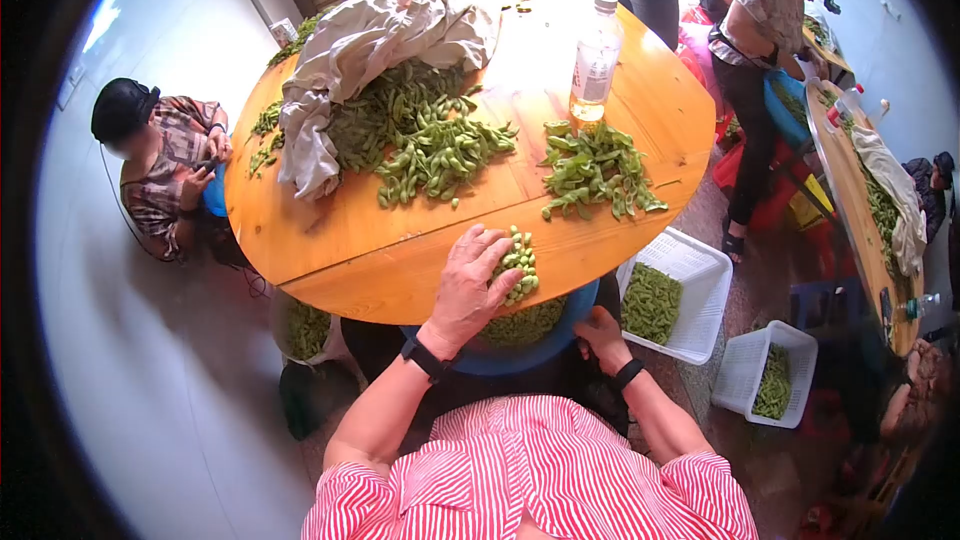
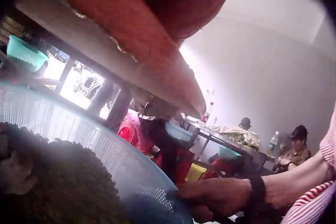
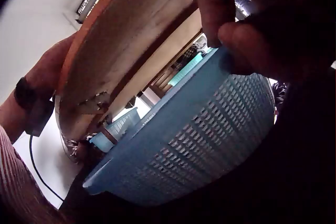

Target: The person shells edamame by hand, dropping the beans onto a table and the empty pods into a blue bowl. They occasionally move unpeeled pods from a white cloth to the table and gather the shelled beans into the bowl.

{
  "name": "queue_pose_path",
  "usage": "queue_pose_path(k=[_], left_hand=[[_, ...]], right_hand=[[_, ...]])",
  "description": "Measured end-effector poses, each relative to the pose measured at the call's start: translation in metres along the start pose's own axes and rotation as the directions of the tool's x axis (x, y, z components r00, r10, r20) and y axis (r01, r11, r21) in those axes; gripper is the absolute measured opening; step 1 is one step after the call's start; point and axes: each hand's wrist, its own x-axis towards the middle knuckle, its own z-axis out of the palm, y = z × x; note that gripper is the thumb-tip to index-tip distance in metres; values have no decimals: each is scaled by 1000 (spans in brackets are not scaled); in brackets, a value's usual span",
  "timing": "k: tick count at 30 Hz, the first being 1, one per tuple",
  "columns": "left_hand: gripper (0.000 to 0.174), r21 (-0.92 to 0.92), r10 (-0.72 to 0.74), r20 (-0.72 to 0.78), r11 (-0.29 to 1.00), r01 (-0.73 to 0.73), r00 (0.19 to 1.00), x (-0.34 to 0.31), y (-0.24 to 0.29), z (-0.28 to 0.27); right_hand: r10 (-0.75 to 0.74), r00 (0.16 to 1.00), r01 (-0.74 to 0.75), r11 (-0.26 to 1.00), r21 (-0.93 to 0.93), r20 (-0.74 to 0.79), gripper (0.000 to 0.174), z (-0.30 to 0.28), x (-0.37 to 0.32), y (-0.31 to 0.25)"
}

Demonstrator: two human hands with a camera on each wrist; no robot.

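Observation:
My left hand [image 1: 462, 285] lies on the tabletop near its front edge, fingers lightly bent beside a small heap of shelled green soybeans [image 1: 518, 268] that it touches. Below the edge, a blue plastic basket [image 1: 578, 312] sits at my lap with a mass of green beans [image 1: 525, 325] in it. My right hand [image 1: 603, 340] grips the basket's rim at the right. In the right wrist view, thumb and fingers of that hand [image 3: 252, 40] pinch the rim above the slotted wall. Soybean pods [image 1: 445, 155] are piled farther back, and a smaller heap of pods [image 1: 600, 172] lies to the right.
A crumpled pale cloth sack [image 1: 385, 35] covers part of the pile. A clear bottle [image 1: 596, 60] stands behind the smaller heap. White crates [image 1: 708, 290] with pods stand on the floor to the right. One person [image 1: 160, 160] sits at the left; others are around the room.

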Motion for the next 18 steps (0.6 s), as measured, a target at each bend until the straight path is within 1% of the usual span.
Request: queue_pose_path(k=[1, 3, 4, 6, 8, 11, 15, 18], left_hand=[[38, -8, 1, 2, 1000, -1, 1000, -3, 0, 0], [35, -31, 58, 28, 998, -57, 998, -6, -1, -1], [35, -34, 60, 29, 998, -59, 998, -8, 1, -2], [34, -90, 119, 54, 989, -113, 991, -17, 5, -3], [34, -89, 129, 62, 988, -123, 990, -26, 14, -5], [36, -88, 142, 56, 987, -137, 988, -38, 26, -6], [37, -103, 153, 55, 984, -146, 987, -56, 40, -6], [33, -184, 239, 47, 957, -226, 970, -61, 41, -6]], right_hand=[[42, 999, -42, 999, -15, 23, 25, 3, -9, -1], [28, 1000, -28, 1000, 10, 13, 24, 8, -26, -4], [33, 999, -33, 999, 32, 15, 23, 9, -31, -4], [39, 999, -39, 998, 58, 11, 23, 9, -42, -8], [61, 998, -61, 998, -22, -13, 23, 9, -51, -13], [84, 996, -84, 996, -10, -4, 23, 2, -52, 4], [83, 996, -83, 996, -6, -23, 23, 3, -53, 6], [94, 996, -94, 995, -18, -10, 24, 3, -54, 4]])
